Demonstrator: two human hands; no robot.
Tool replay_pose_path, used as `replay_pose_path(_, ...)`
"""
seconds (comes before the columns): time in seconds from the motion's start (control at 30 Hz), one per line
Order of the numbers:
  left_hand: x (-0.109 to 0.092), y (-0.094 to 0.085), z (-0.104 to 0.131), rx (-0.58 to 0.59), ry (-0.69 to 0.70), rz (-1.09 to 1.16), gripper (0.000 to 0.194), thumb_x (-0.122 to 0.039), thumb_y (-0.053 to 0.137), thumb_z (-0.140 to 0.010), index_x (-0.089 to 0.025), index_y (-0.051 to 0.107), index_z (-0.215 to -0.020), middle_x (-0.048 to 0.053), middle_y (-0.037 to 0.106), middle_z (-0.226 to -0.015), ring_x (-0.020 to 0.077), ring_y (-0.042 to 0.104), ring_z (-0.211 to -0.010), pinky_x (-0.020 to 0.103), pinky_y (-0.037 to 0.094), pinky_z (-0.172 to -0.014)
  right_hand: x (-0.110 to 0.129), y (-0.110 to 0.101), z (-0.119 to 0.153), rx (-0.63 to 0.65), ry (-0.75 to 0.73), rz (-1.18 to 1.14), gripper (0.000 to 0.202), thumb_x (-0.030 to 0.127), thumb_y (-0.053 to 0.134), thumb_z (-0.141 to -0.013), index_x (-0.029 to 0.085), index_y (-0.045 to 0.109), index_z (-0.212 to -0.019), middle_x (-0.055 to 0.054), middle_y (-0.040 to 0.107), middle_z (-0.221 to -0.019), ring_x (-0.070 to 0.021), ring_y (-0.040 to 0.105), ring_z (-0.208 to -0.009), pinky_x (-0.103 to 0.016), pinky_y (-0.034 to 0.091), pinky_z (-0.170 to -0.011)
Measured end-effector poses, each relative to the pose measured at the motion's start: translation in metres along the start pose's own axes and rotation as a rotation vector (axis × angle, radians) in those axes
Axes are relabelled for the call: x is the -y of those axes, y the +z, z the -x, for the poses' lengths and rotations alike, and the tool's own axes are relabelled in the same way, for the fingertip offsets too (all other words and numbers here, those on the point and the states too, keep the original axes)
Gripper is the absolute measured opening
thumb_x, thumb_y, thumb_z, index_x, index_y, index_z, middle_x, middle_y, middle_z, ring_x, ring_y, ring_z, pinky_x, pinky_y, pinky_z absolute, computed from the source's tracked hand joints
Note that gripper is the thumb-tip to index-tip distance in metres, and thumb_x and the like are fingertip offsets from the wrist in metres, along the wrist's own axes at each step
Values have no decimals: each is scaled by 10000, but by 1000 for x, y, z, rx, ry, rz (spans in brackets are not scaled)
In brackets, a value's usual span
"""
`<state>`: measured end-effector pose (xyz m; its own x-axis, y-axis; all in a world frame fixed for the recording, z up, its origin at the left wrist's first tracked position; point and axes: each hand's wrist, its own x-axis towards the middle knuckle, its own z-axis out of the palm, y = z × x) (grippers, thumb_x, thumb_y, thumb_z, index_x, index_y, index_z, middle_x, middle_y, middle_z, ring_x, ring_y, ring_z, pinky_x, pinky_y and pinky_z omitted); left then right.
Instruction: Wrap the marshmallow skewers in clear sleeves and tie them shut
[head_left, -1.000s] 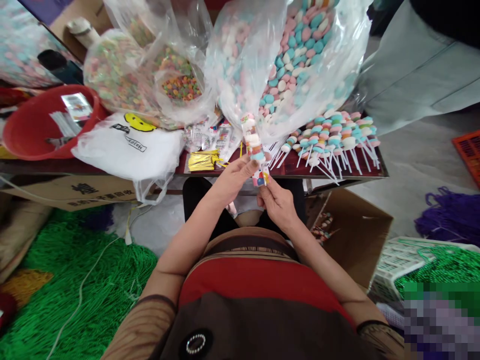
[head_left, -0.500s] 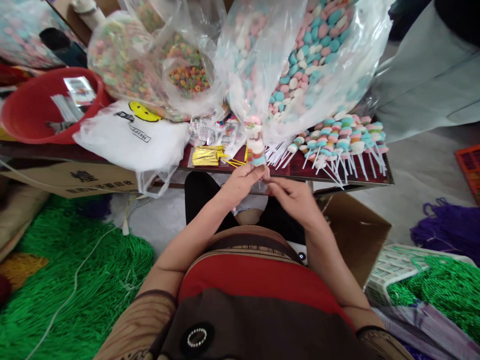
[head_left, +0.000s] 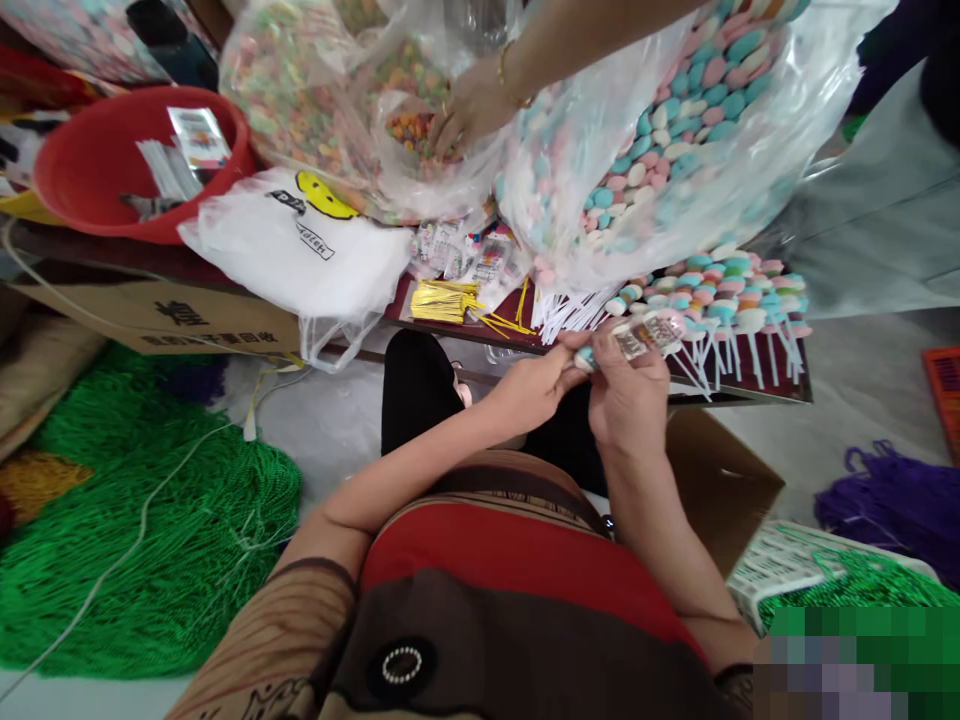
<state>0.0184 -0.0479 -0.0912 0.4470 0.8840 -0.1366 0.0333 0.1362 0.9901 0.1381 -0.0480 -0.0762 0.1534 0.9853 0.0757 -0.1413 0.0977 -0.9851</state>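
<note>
1. Read from the wrapped candy stick (head_left: 651, 334) as the dial's centre, with twelve at the top, a heap of green cords (head_left: 157, 530) lies toward eight o'clock.
2. Between nine and ten, farthest out, a red tub (head_left: 79, 155) holds white sticks and a printed packet.
3. Nearer, also between nine and ten, a white plastic bag (head_left: 289, 280) with a yellow smiley lies flat, and a bundle of gold ties (head_left: 441, 302) sits to its right.
4. Toward half past ten stands a clear bag of ring candies (head_left: 300, 120). A co-worker's hand (head_left: 474, 108), with a bracelet at the wrist, reaches into its opening, fingers curled down; whether they grip any candy I cannot tell.
5. The left hand (head_left: 538, 388), at eight, has its fingertips pinched together on the stick's near end.
6. The right hand (head_left: 630, 395), at six, is closed around the stick, thumb lying on the printed wrapper; the far end points toward two.
7. At twelve, a big clear bag of marshmallows (head_left: 675, 140) in pink, white and blue leans over.
8. At two, just beyond the hands, marshmallow skewers (head_left: 731, 285) lie piled.
9. At five, low down, is a cardboard box (head_left: 716, 480); at four, purple cords (head_left: 885, 505).
</note>
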Motion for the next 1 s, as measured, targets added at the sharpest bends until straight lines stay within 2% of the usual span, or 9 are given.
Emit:
replay_pose_path(0.07,4,-6,-3,-210,51,-174,192,-385,619,-916,-219,565,-837,13,534,-701,208,592,-761,322,436,-773,-2,1,-3,-62,-70,59,323,535,698,-843,247,557,-882,-41,721,-833,-235,719,-906,-411,581,-846)
replay_pose_path(0.1,5,-9,-3,-217,61,-159,200,-391,611,-923,-216,568,-836,12,537,-705,198,585,-745,316,438,-762,0,-2,-5,-17,-63,74,328,543,699,-842,246,573,-896,-56,737,-873,-242,719,-926,-405,585,-821)
replay_pose_path(0.23,2,-12,2,220,8,242,444,-635,533,-920,-201,559,-835,-60,384,-601,101,356,-490,263,381,-537,14,-23,-10,335,58,21,394,561,790,-755,246,671,-960,-97,760,-987,-272,724,-906,-409,595,-702)
replay_pose_path(0.3,0,-11,3,267,9,334,483,-675,510,-915,-199,547,-842,-79,334,-585,86,301,-462,249,345,-493,12,-25,-14,301,30,14,373,537,814,-743,247,690,-942,-89,761,-962,-259,718,-839,-405,592,-671)
replay_pose_path(0.43,6,-15,0,-251,84,-30,282,-414,614,-936,-204,509,-779,-49,424,-634,96,389,-555,246,349,-579,-16,-8,-25,24,-102,130,323,511,785,-790,252,688,-958,-40,746,-901,-198,692,-787,-356,575,-706)
replay_pose_path(0.5,12,-25,0,-401,57,-175,240,-296,662,-904,-203,503,-751,-50,444,-633,97,401,-586,240,340,-606,-29,1,-33,73,-92,255,333,536,733,-831,237,695,-971,-23,735,-858,-181,676,-758,-330,554,-693)
replay_pose_path(0.63,17,-57,5,-497,-9,195,293,-400,594,-964,-200,513,-766,-84,366,-536,71,336,-477,210,304,-516,-35,12,-51,382,-145,757,256,407,601,-944,199,751,-949,-55,758,-879,-215,683,-858,-354,519,-801)
replay_pose_path(0.77,9,-80,8,-621,-34,607,350,-459,624,-953,-195,503,-756,-120,269,-484,41,275,-393,181,301,-459,-35,26,-63,573,-258,1365,285,243,525,-959,159,794,-1003,-150,762,-1042,-292,645,-1017,-403,443,-874)
replay_pose_path(1.0,5,-82,6,-659,-79,755,384,-490,678,-914,-190,504,-749,-122,297,-473,24,297,-368,163,310,-430,-46,45,-63,539,-300,1619,387,171,409,-970,78,779,-1036,-224,744,-1032,-325,640,-1017,-401,422,-812)
